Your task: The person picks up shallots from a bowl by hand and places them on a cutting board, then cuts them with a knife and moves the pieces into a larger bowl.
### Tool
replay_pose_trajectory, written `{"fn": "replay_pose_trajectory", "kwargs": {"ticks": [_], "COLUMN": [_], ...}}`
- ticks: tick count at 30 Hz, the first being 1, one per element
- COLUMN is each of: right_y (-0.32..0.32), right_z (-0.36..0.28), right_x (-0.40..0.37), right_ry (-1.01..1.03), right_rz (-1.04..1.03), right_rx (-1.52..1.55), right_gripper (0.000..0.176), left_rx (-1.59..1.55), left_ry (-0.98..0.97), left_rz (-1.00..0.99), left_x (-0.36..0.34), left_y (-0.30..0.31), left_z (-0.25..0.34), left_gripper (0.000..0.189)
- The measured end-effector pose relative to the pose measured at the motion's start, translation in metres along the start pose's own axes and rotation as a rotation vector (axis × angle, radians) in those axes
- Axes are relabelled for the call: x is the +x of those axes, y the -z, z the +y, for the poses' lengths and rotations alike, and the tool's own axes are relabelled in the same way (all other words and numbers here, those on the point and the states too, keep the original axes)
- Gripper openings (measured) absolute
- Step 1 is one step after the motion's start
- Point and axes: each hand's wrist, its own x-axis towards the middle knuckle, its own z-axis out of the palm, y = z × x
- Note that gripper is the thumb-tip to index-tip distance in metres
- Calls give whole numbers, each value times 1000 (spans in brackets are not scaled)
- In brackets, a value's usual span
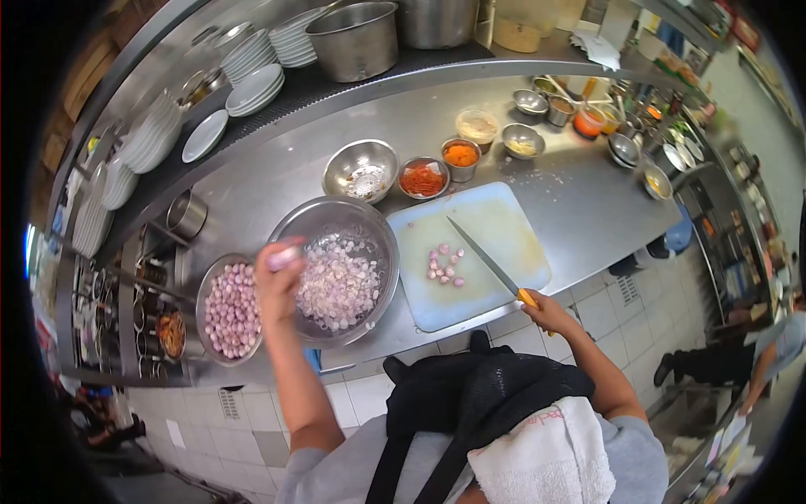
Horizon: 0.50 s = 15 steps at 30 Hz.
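My left hand [279, 281] is closed around a few peeled shallots [284, 257], over the left rim of a large steel bowl [386, 290] of sliced shallots [340, 286]. To its left stands a bowl of whole peeled shallots [232, 309]. In my right hand [546, 312] is the yellow handle of a long knife [487, 259], at the right front edge of a pale cutting board [504, 218]. The blade points up and left over the board. Several small shallots [445, 266] lie on the board, left of the blade.
Behind the board are an empty-looking steel bowl [361, 170], containers of red [424, 178] and orange [461, 154] food, and small bowls [523, 141]. An overhead shelf [336, 97] holds plates [256, 88] and pots [353, 42]. Another person [756, 353] stands at the far right.
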Motion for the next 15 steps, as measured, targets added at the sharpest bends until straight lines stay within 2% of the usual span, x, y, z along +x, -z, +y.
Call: {"fn": "replay_pose_trajectory", "kwargs": {"ticks": [1,3,4,5,6,8,10,12,13,15], "right_y": [3,8,7,-6,-5,-6,-14,-19,-17,-20], "right_z": [4,-2,-1,34,34,19,21,22,17,28], "right_x": [2,3,-1,17,15,10,12,16,17,25], "right_ry": [39,61,59,322,335,223,238,337,281,354], "right_rz": [-12,-23,-13,129,116,28,21,56,9,40], "right_rx": [-22,-30,-31,-127,-132,-18,-23,-58,-69,-87], "right_gripper": [63,61,59,59,59,58,58,58,60,60], "left_rx": [-5,102,166,218,336,453,783,820,859,929], "left_ry": [-43,-24,95,11,-22,-65,-409,-364,-302,-363], "left_rz": [-18,-123,-133,-162,-140,-95,-18,8,26,7], "left_x": [-2,-4,-8,-8,-6,6,17,24,16,15], "left_y": [-55,-119,-149,-176,-193,-202,-197,-198,-199,-200], "left_z": [-10,-59,-81,-118,-160,-228,-267,-272,-275,-280], "left_gripper": [35,35,33,29,29,29,30,27,26,24]}}
